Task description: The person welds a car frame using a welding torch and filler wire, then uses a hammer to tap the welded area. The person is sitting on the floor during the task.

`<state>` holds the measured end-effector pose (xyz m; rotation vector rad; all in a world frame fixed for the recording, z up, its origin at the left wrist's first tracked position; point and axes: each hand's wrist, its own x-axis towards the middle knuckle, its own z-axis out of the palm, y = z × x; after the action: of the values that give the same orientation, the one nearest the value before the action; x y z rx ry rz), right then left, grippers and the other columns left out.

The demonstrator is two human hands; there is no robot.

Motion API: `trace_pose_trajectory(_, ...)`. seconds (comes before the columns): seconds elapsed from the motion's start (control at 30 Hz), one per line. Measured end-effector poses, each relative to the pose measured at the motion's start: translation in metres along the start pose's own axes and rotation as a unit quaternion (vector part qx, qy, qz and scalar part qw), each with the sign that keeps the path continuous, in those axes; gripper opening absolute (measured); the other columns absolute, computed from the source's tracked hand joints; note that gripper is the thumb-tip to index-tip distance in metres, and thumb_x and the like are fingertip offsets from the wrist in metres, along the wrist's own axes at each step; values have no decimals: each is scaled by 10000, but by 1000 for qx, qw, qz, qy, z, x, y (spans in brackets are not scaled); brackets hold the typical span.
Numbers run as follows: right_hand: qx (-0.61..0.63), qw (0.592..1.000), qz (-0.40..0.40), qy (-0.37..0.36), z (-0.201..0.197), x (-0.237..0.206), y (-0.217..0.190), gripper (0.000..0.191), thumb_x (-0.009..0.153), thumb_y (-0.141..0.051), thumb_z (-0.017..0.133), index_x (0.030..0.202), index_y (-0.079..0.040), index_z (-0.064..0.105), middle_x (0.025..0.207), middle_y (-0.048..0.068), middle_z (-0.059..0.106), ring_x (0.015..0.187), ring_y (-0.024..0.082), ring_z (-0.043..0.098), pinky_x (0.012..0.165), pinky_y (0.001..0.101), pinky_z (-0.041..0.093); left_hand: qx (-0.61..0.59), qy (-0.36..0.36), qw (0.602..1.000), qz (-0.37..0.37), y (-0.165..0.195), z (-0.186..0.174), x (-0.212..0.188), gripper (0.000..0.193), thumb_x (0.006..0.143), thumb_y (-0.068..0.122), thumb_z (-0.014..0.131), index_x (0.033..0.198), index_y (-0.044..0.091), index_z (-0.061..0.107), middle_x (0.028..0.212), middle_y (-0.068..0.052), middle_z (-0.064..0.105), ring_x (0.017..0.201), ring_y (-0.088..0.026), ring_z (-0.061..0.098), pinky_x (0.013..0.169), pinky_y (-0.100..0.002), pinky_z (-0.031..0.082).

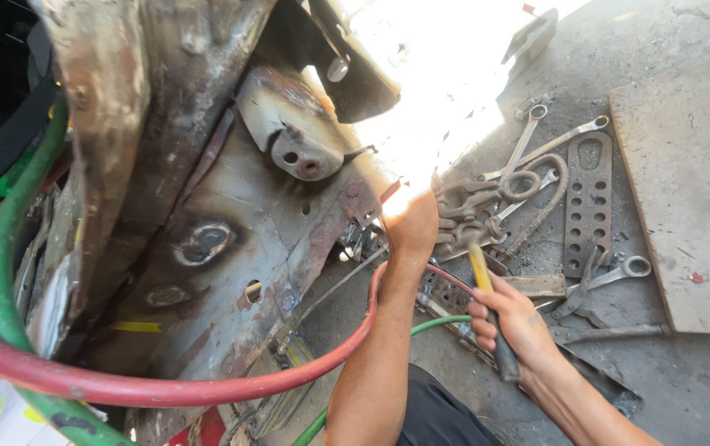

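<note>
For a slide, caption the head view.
Left hand at a rusted metal panel, right hand gripping a yellow-handled tool.

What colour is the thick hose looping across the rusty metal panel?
The thick hose is red, seen best in the head view.

Two bare forearms in view, no sleeves visible, no gloves. Left hand (411, 227) bare, partly washed out by strong glare on upper side, fingers not clear to see. Right hand (510, 318) bare, knuckles and fingers visible, no ring or watch to see. Both wrists without bracelet or band. Dust or grime maybe on forearms, cannot tell surely. Between forearms at bottom edge, dark garment, black or very dark grey, plain fabric without pattern.
</note>
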<state>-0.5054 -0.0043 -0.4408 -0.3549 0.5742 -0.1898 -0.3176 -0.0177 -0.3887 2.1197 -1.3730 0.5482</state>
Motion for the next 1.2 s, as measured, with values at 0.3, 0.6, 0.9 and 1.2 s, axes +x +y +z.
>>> trace_pose_trajectory(0.3,-22,999,24,22,7,-12,-1,669,916,-130,527,1567,-254,429,664,-2,440,411,85,384,344,259,327,61,-12,996,67,1,-8,-2,59,870,43,613,871,57,671,780,-124,664,743,-320,671,661,-422,526)
trace_pose_trajectory(0.6,-54,994,-53,-79,6,3,-14,625,918,-113,536,1537,-145,453,669,2,460,405,84,398,335,254,349,-21,-21,1000,3,-9,-4,-7,52,860,37,640,848,60,686,786,-86,683,727,-254,675,641,-378,528)
trace_pose_trajectory(0.9,-8,1000,0,-4,16,-11,-24,713,907,-105,531,1596,-243,413,669,0,457,423,81,400,351,259,348,-238,-3,960,-148,-12,15,-12,103,1000,5,609,1048,37,695,914,-11,702,825,-102,651,717,-258,517)
trace_pose_trajectory(1.2,-10,998,-54,2,-14,-7,-30,721,908,-86,522,1599,-253,397,634,-2,446,416,98,405,342,269,350,-407,51,901,-139,25,-6,9,291,964,-96,618,1230,20,594,1087,-26,657,945,-113,622,773,-275,528)
